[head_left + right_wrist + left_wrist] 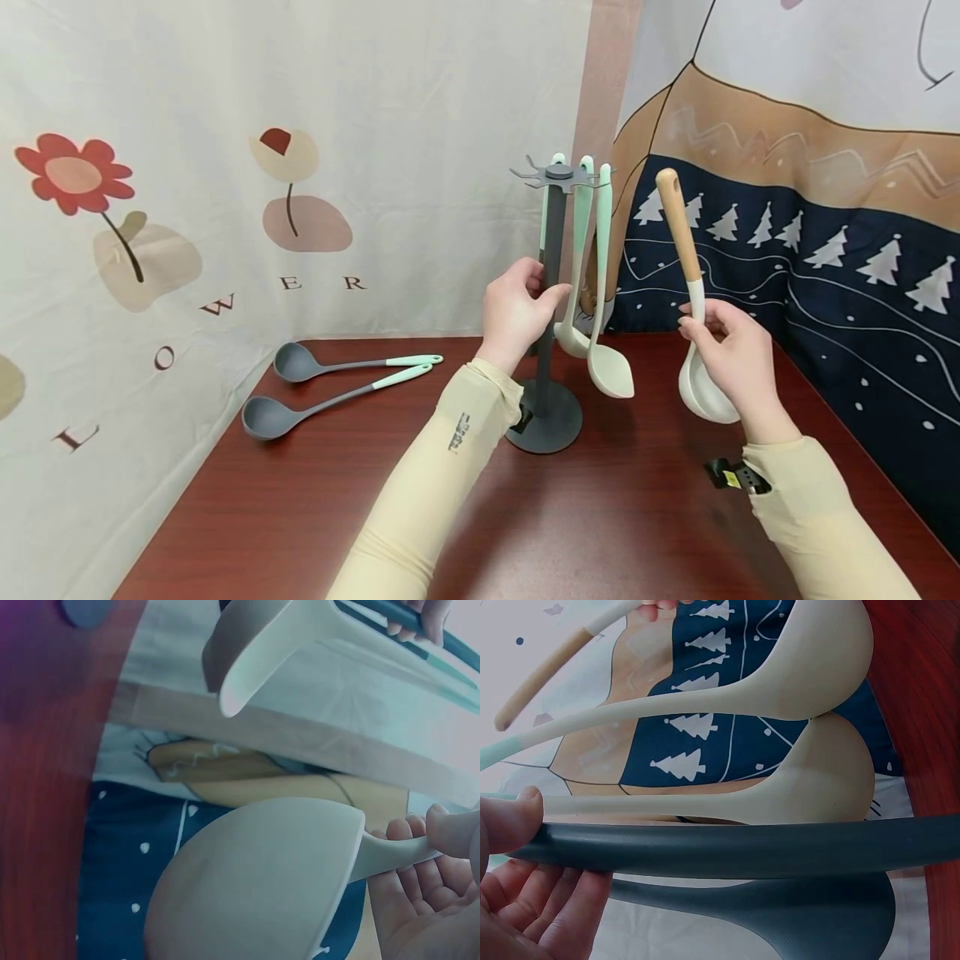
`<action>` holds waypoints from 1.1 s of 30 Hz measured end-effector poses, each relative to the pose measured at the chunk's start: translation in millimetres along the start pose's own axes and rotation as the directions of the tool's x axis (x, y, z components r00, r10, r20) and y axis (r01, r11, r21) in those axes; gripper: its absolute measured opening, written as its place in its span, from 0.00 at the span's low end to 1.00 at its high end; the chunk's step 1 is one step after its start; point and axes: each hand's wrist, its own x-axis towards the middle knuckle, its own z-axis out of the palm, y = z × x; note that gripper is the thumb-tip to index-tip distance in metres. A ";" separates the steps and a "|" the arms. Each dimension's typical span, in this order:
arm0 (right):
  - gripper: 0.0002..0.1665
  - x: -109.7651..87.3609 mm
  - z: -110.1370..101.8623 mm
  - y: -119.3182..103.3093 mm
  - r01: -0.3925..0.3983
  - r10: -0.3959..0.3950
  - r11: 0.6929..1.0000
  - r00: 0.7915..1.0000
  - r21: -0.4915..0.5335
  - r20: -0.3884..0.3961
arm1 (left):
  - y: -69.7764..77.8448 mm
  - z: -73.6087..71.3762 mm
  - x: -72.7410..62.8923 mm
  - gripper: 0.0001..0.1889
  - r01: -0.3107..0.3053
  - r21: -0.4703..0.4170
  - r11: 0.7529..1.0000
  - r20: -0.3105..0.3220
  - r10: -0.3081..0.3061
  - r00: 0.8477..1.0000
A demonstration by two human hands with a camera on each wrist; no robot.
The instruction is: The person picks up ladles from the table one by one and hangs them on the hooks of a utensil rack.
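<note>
My left hand (517, 312) grips the upright pole (765, 847) of a dark grey utensil rack (546, 417), thumb on one side and fingers on the other. From the rack's hooks hang two cream ladles (611, 371) with mint handles and a dark grey ladle (840, 907), mostly hidden behind the pole in the head view. Right of the rack, my right hand (738, 354) holds a white ladle (255, 877) by its lower handle, raised off the table. Its wooden handle end (677, 221) points up and the bowl hangs at the bottom.
Two dark grey ladles (294, 362) with mint handles lie side by side on the left of the reddish-brown table (315, 517). Printed curtains (420, 167) stand behind the table and along its right side. Some hooks (525, 173) on the rack's left carry nothing.
</note>
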 end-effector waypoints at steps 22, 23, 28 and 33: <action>0.12 -13.6 7.8 -47.9 0.088 -0.087 0.983 0.996 0.159 -0.011 | 0.9 -1.0 -0.8 0.14 0.008 -0.006 1.000 0.009 -0.008 1.000; 0.12 -14.4 8.8 -49.1 0.090 -0.089 0.982 0.996 0.165 -0.013 | 0.8 -1.0 -0.9 0.13 0.010 -0.007 1.000 0.009 -0.010 1.000; 0.12 -18.3 14.9 -54.7 0.088 -0.089 0.975 0.996 0.202 -0.007 | 1.2 -1.1 -0.8 0.14 0.016 -0.010 1.000 0.011 -0.015 1.000; 0.13 -21.7 21.3 -60.3 0.095 -0.097 0.968 0.995 0.234 -0.004 | 0.9 -1.8 -0.7 0.14 0.018 -0.016 1.000 0.015 -0.018 1.000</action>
